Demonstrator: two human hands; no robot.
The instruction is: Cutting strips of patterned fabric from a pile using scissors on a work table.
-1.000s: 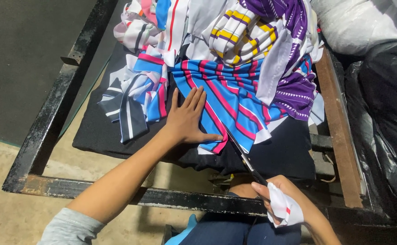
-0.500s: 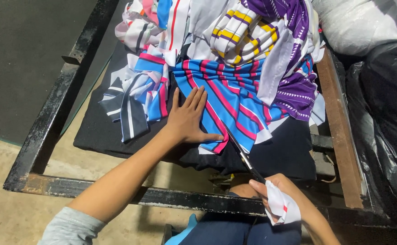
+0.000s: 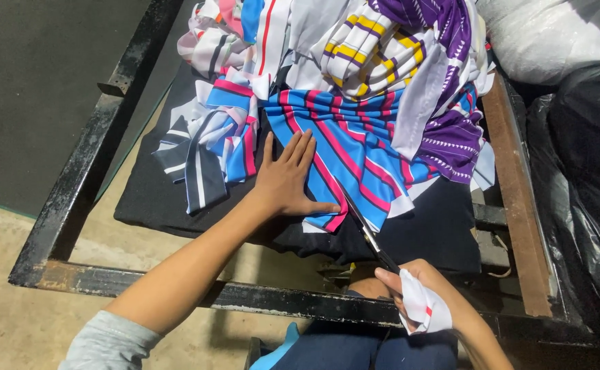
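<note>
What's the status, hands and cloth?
Left hand flat on the blue-and-pink striped cloth, pinning it. Right hand grips scissors, blades at the cloth's edge. Loose fabric scraps piled beside; cut line unobstructed.

Black plastic bag (image 3: 581, 185), white sack (image 3: 553, 38), purple-and-yellow fabric heap (image 3: 409, 48) behind.

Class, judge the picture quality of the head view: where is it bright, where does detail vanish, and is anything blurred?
Head view: the striped fabric and left hand are evenly lit and sharp; the scissors in the right hand read clearly; the black plastic bag shows glare streaks and sinks into shadow; the metal frame bows slightly, suggesting wide-angle distortion.
</note>
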